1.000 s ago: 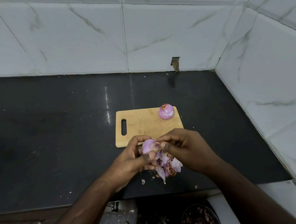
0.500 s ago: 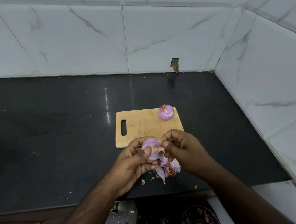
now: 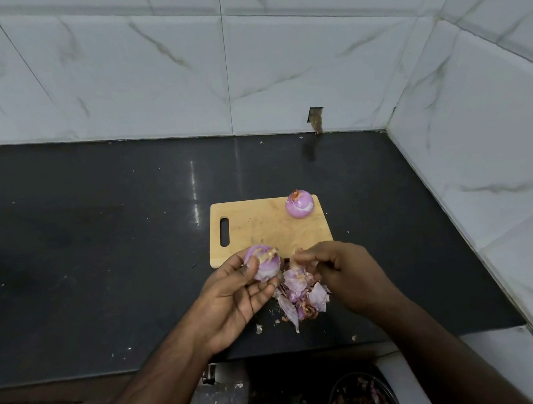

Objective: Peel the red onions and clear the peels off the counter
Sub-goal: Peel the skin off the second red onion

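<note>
My left hand (image 3: 233, 294) holds a partly peeled red onion (image 3: 264, 264) just off the near left corner of the wooden cutting board (image 3: 260, 230). A tan root tuft sticks out of its top. My right hand (image 3: 347, 271) is beside it, fingers pinched on a strip of onion peel (image 3: 295, 264) above the peel pile (image 3: 302, 296) on the black counter (image 3: 105, 243). A second, peeled onion (image 3: 299, 204) rests on the board's far right corner.
White marble-look tiles form the back wall (image 3: 189, 75) and right wall (image 3: 489, 141), meeting at a corner. Small peel crumbs (image 3: 259, 328) dot the counter near its front edge. Below the counter edge stands a dark bowl (image 3: 361, 396) with peels in it.
My hands have drawn apart: the left one carried the onion slightly left and turned it, the right one pulled a strip of peel away to the right, over the pile.
</note>
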